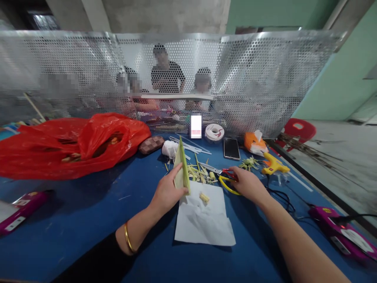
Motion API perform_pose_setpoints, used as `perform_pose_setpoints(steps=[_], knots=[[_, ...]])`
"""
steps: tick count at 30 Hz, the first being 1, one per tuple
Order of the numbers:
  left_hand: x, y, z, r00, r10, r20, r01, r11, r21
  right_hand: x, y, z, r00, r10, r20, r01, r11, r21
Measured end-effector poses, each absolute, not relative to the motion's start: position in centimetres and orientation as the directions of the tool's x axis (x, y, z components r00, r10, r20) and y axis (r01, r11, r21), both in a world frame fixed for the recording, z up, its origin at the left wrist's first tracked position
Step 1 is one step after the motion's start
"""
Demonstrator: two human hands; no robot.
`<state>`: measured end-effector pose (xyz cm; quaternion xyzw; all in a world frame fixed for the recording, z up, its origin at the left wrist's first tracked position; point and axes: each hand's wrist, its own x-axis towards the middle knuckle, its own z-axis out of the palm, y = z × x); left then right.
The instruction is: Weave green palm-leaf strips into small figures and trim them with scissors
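A long, pale green folded strip, like a leaf or husk (184, 173), is pinched upright in my left hand (167, 188), which wears a gold bangle at the wrist. My right hand (247, 182) has its fingers closed around the handles of a pair of scissors (210, 168), one part red and one yellow. The blades point left over a heap of green and yellowish trimmings (197, 173). Between my hands lies a creased white paper sheet (203, 220), bearing a short pale yellow piece (204, 197).
A red plastic bag (88, 145) fills the left back of the blue table (97, 220). Behind the trimmings are white strips, a ribbon roll (214, 133) and a phone (231, 148). A yellow glue gun (273, 164) with cables stands right. People sit beyond a perforated metal screen.
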<state>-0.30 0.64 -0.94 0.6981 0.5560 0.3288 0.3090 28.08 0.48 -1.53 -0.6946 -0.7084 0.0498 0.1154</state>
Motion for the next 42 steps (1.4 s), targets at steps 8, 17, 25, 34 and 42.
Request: perform_pose_setpoints(steps=[8, 17, 25, 34, 42], knots=[[-0.4, 0.6, -0.6, 0.164, 0.980, 0.115, 0.547, -0.187, 0.816, 22.3, -2.7, -1.0, -0.314, 0.933, 0.178, 0.891, 0.354, -0.283], [-0.3, 0.5, -0.6, 0.139, 0.986, 0.090, 0.526, -0.151, 0.837, 22.4, -1.9, -2.4, -0.140, 0.899, 0.416, 0.895, 0.294, -0.335], [-0.2, 0.4, -0.3, 0.143, 0.979, 0.142, 0.519, -0.197, 0.832, 19.6, -4.1, -1.3, -0.538, 0.842, 0.049, 0.785, 0.521, -0.336], [-0.4, 0.2, -1.2, 0.227, 0.960, 0.162, 0.516, -0.260, 0.816, 21.7, -3.5, -0.9, -0.044, 0.981, 0.187, 0.497, 0.184, -0.848], [1.2, -1.7, -1.4, 0.546, 0.829, 0.120, 0.313, -0.335, 0.889, 19.9, -4.8, -0.9, -0.330, 0.623, 0.709, 0.695, 0.669, -0.264]])
